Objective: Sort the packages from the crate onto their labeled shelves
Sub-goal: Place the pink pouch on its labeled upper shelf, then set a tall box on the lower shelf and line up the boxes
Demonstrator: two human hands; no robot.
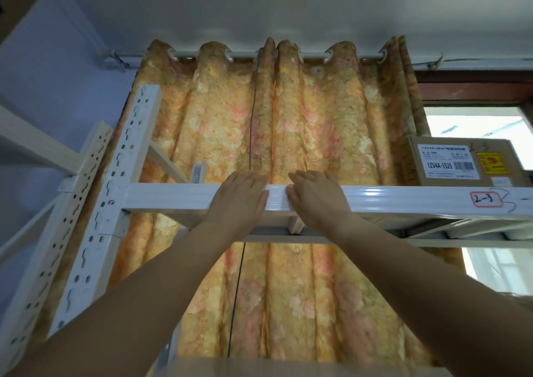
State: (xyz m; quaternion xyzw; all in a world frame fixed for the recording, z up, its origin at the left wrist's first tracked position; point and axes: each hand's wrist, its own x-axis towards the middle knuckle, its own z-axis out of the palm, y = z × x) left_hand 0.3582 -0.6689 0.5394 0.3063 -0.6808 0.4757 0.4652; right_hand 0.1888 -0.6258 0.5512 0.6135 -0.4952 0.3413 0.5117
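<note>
Backdrop: orange floral curtain (302, 122) on a white rod, below a pale ceiling, with a bright window at the right.

Fixture: white metal rack with a perforated upright (115, 203) and a glossy white front beam (403, 200), seen from below.

Left hand (239, 200): laid over the beam at mid-span. The fingers lie straight and close together on the shelf beyond the beam, and the thumb rests on the beam face. It holds nothing that shows.

Right hand (315, 200): just beside the left, in the same pose. Its fingers (305, 176) lie flat and extended, with nothing visible in them.

Package: brown cardboard box with a white printed label and a yellow-red sticker (461, 163). It stands on the same shelf, well apart from both hands. It lies to the right of the fingers, its long side running along the beam. The right hand is the nearer.

Marker: hand-written "2-3" tag in a red frame (486, 198), stuck on the beam under the box.

Hidden or unclear:
- The beam hides the shelf surface, so a low package under the palms cannot be ruled out.
- No crate is in view.
- A brown carton corner (17, 1) is cut off at top left.
- A pale blurred edge along the bottom cannot be identified.
</note>
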